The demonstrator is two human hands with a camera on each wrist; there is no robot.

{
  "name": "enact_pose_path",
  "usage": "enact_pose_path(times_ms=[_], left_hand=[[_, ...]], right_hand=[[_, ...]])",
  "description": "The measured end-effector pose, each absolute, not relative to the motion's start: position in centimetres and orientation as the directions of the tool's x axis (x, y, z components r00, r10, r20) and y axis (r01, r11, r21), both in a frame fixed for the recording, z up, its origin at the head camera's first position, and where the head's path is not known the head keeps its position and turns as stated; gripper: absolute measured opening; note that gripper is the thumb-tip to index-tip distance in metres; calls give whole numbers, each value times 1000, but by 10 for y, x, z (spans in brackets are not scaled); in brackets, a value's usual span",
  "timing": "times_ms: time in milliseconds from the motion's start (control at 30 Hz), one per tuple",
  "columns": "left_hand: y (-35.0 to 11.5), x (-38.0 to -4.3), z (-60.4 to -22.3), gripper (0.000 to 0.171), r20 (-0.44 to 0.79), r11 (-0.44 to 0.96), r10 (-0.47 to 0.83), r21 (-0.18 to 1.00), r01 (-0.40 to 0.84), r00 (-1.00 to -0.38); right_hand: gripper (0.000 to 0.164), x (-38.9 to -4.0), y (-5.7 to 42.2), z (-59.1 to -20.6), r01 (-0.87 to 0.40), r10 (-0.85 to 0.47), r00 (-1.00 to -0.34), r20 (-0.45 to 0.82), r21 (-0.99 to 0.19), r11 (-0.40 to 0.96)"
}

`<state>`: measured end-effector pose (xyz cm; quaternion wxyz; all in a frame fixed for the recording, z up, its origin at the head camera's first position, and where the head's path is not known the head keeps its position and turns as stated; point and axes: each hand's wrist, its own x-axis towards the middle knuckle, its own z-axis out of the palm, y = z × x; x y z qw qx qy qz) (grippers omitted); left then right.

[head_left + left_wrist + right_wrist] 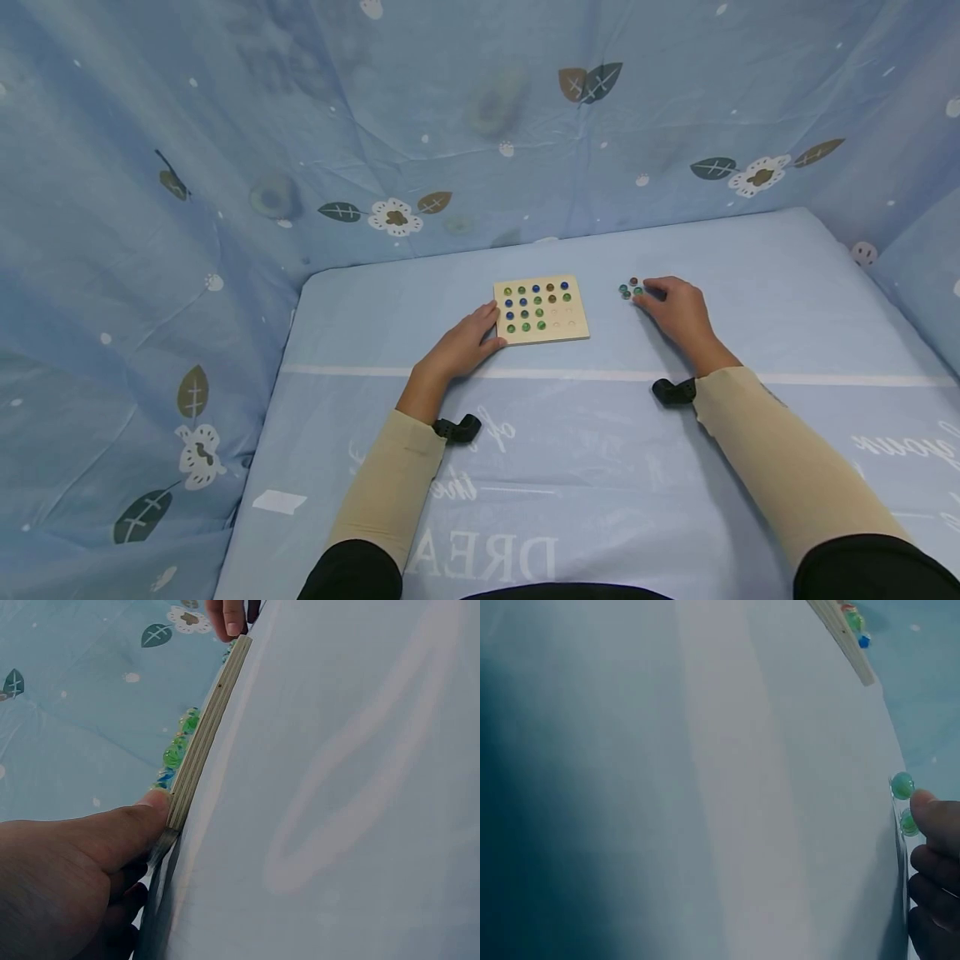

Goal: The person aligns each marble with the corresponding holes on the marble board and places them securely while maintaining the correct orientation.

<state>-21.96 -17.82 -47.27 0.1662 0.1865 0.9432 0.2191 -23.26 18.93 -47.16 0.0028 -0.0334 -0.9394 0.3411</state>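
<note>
A light wooden board (547,337) lies flat on the table, with rows of blue, green and brown glass marbles (539,312) in its hollows. Several hollows at its near right are bare. My left hand (465,340) rests at the board's left side, fingers along that edge and thumb against the near corner. To the right of the board, a small cluster of loose marbles (626,294) lies on the cloth. My right hand (678,312) is at this cluster, thumb and fingertips apart around a green marble (909,823). Another green marble (902,786) lies beside the thumb tip.
A pale blue printed cloth (585,458) covers the table, crossed by a white stripe. Patterned blue fabric (487,125) hangs behind it and at both sides. A white paper piece (280,502) lies at the front left. Both wrists carry black cameras (458,429).
</note>
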Motion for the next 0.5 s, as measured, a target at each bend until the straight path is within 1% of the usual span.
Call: enact_pose_path(times_ms=[167,500], left_hand=[[-178,-220,-473,73,-226,832,430,476,287,-874],[-178,-221,-474,73,-233,837,424,470,280,-875]], right_hand=[[45,-236,186,-472,89,76,-996,-47,-616,783],[40,-238,182,-471,82,82,-996,-27,-601,795]])
